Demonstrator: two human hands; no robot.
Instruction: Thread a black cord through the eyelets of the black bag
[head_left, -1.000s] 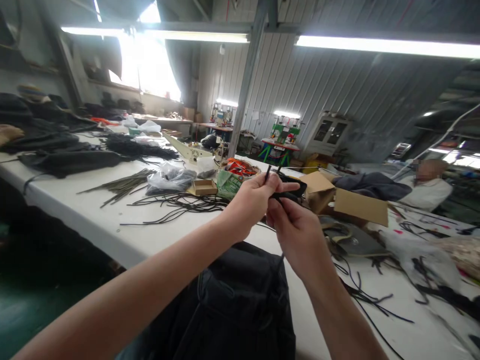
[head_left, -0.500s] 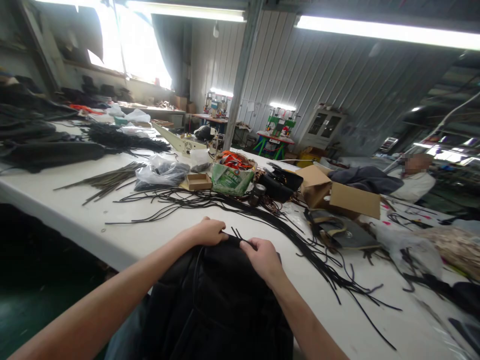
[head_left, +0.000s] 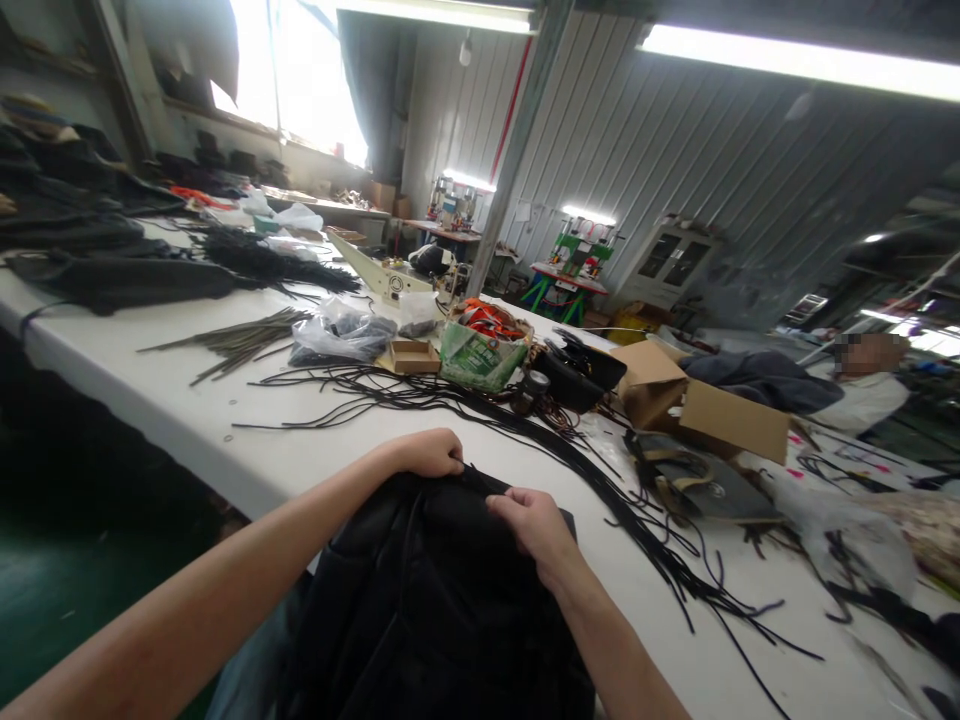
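A large, soft black bag [head_left: 450,610] fills the space in front of me, its top edge against the white table. My left hand [head_left: 433,453] is closed on the left part of that top edge, fingers curled and thumb pressed in. To its right, my right hand [head_left: 536,522] pinches the edge between thumb and forefinger. A few thin dark cord ends show between the hands, hard to make out against the black material. Just beyond them a long bundle of thin black cords [head_left: 547,437] runs across the table to the right.
Behind the cords stand a green bag [head_left: 484,358] of orange pieces, a small cardboard tray [head_left: 415,357], a jar [head_left: 534,390] and an open carton [head_left: 731,418]. Dark strips [head_left: 236,342] and clear plastic bags [head_left: 341,330] lie left. A person [head_left: 870,385] sits at far right.
The view has shifted slightly, so the table's things appear further right. My hands stay at the bag's top edge. The cord ends between them stick up less than before.
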